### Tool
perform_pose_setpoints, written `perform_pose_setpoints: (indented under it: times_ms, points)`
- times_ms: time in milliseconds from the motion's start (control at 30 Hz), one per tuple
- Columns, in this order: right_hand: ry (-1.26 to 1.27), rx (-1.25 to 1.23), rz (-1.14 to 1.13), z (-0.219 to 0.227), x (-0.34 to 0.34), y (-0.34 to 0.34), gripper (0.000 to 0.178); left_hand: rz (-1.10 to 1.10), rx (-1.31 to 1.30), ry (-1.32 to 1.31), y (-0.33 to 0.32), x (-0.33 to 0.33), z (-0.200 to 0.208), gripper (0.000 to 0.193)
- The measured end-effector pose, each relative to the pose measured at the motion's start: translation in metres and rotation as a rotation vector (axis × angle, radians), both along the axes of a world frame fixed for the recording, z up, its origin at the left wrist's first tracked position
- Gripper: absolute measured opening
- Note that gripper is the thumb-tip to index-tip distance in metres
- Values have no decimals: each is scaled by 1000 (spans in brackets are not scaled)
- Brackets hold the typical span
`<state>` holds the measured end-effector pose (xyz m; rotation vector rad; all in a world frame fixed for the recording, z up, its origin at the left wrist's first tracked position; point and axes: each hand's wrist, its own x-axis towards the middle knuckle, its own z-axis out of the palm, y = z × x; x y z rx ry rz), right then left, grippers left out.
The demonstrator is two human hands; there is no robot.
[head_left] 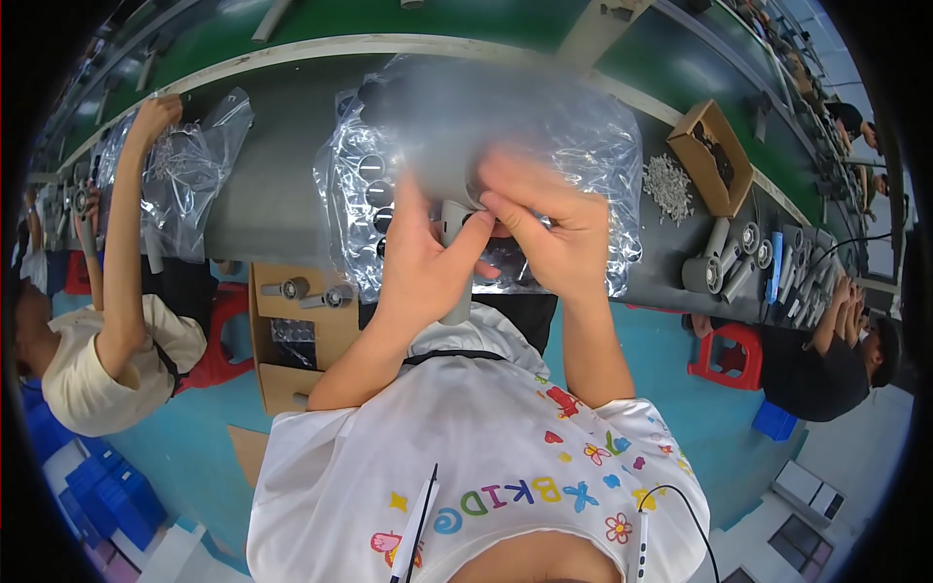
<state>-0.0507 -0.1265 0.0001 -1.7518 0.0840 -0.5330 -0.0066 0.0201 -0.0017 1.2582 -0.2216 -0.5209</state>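
Over the workbench I hold a grey hair dryer housing (453,222), its handle pointing down toward my body. My left hand (428,255) is closed round it from the left, thumb across the front. From the right, my right hand (552,225) presses thumb and fingers against the upper part of the housing; whether a small part is between them I cannot make out. A grey blur covers the upper end of the housing. Beneath my hands lies clear plastic wrap (617,155) with several dark round parts (371,167) in it along the left side.
On the right are a pile of small silvery parts (668,188), a cardboard box (717,160) and several grey dryer housings (743,260). An open carton (264,335) stands low at left. Co-workers sit on both sides, one with an arm (124,233) over a plastic bag (199,170).
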Motion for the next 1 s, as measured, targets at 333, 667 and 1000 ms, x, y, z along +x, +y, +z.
perform_pose_setpoints:
  times_ms: [333,667,1000]
  points:
    - [54,18,-26,2,-7,5,23,3,-2,-21,-1,-2,0,53]
    - [-133,-523,-19,13,-13,8,42,76,38,-105,-2,-3,3,47]
    - [-93,-225,-109,6,-10,3,21,29,18,-73,-7,-4,13,49]
